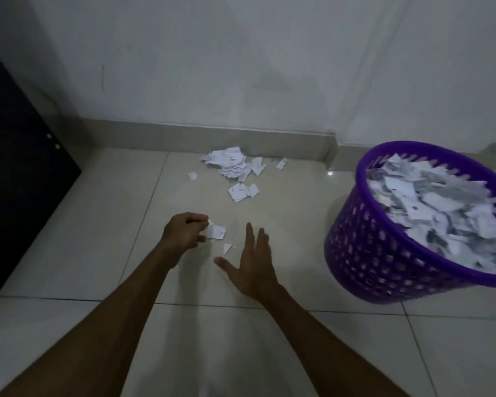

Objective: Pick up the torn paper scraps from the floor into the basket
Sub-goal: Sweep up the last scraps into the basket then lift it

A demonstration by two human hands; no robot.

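Two bare hands reach over the tiled floor [97,224]. Left hand [183,232] curls its fingers [199,220], pinching a torn paper scrap [216,232]. Right hand [254,260] is spread flat, fingers straight, just beside a smaller scrap [227,247]. More scraps [232,164] lie heaped near the wall [241,67]. To the right, a purple basket [364,247] holds many paper pieces.
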